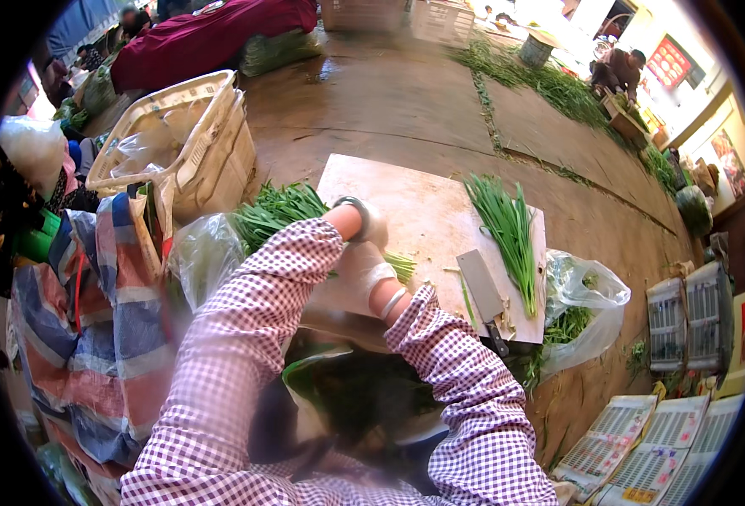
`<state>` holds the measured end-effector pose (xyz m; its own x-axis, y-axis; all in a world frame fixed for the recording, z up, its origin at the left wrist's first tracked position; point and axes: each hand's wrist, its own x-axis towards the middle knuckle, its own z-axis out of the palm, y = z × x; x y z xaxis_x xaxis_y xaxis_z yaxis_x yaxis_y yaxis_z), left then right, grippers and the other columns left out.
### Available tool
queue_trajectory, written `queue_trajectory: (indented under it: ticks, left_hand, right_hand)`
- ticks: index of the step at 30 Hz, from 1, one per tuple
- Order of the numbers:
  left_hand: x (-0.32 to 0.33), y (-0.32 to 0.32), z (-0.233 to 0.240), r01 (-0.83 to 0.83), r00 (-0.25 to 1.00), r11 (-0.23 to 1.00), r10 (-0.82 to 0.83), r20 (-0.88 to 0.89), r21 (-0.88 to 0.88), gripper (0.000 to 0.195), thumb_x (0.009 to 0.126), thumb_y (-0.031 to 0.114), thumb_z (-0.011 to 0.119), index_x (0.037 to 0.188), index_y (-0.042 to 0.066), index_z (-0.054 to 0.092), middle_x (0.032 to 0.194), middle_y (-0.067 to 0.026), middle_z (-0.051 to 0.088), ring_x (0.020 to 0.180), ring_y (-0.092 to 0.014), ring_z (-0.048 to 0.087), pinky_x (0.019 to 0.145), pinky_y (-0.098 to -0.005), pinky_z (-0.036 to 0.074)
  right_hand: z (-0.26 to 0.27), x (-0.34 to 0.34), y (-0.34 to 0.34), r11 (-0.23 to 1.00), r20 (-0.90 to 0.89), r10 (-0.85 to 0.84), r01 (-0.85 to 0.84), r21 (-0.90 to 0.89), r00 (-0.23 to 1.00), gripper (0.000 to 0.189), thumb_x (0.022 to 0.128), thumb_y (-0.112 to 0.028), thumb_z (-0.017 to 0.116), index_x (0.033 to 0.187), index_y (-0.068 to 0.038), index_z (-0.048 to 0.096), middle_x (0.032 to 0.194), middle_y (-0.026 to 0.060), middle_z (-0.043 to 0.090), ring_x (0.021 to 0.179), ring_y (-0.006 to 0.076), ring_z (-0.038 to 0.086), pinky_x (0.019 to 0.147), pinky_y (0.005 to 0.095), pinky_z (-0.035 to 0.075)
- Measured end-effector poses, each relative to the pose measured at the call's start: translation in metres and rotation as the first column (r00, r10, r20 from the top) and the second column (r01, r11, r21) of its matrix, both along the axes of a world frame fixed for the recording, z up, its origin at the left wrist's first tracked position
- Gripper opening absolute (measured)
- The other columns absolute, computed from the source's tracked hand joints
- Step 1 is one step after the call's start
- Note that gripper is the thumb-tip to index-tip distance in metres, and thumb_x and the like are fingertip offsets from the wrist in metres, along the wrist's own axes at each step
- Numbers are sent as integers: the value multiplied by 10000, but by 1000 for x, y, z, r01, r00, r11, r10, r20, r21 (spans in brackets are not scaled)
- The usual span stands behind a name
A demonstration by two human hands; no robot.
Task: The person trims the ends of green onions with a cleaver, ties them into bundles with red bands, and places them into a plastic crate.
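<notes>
A bunch of long green leafy stalks [284,212], like garlic chives, lies at the left of a pale cutting board [397,190]. Both hands wear thin whitish gloves and meet over its stalk end. My right hand [358,267] closes around the stalks, whose pale ends stick out beyond it. My left hand [375,229] is just above, against the same bunch; its fingers are hidden. Right of the hands, a cleaver [481,288] lies flat with its black handle over the board's near edge. Another bunch of green stalks [508,237] rests at the board's right side.
Left stand stacked plastic crates [220,133], a clear bag [205,253] and a striped woven sack [113,303]. A plastic bag of greens [578,310] adjoins the board's right. Slatted crates [638,443] lie lower right. Another person [619,73] bends over greens far right.
</notes>
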<state>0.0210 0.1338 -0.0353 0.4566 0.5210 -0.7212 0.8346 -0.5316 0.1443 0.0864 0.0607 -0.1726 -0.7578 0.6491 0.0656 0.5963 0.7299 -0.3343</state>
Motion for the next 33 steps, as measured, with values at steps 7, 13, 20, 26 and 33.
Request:
queue_trajectory:
  ticks: [7, 13, 20, 26, 33]
  left_hand:
    - [-52, -14, -42, -445, 783, 894, 419, 460, -57, 253, 855, 253, 721, 1046, 90, 749, 990, -117, 755, 887, -242, 698, 820, -358, 543]
    - [-78, -74, -50, -879, 406, 430, 441, 801, 208, 195, 899, 218, 624, 964, 41, 675, 881, -203, 703, 831, -347, 695, 751, -409, 547]
    - [-54, -135, -71, -834, 403, 549, 666, 627, -48, 426, 907, 443, 628, 1088, 70, 727, 981, -204, 719, 943, -366, 688, 839, -422, 530]
    - [-38, -131, -94, -872, 407, 490, 707, 578, 15, 344, 920, 405, 626, 1060, 110, 733, 975, -199, 721, 941, -379, 682, 831, -416, 532]
    - [-44, -128, -123, -840, 451, 536, 602, 659, 86, 261, 941, 296, 585, 1030, 96, 728, 953, -211, 708, 933, -400, 674, 830, -453, 535]
  right_hand:
    - [34, -27, 7, 991, 208, -50, 73, -108, 977, 311, 968, -237, 539, 1192, -79, 686, 1153, 143, 702, 1067, 286, 666, 909, 369, 522]
    - [34, -8, 58, 931, 321, -15, 131, -341, 947, 254, 920, -231, 601, 1032, -54, 745, 976, 165, 740, 882, 346, 719, 800, 410, 571]
    - [31, 4, 64, 808, 238, -212, 307, -502, 948, 363, 762, -409, 746, 909, -79, 771, 915, 178, 732, 859, 341, 712, 805, 387, 562]
    - [50, 1, 37, 365, 88, -606, 375, -852, 790, 105, 909, -52, 636, 854, -8, 714, 745, 125, 688, 669, 222, 674, 596, 392, 536]
    - [31, 24, 10, 936, -405, -351, 319, -146, 844, 37, 829, -57, 668, 835, -28, 689, 808, 159, 662, 729, 318, 642, 686, 392, 515]
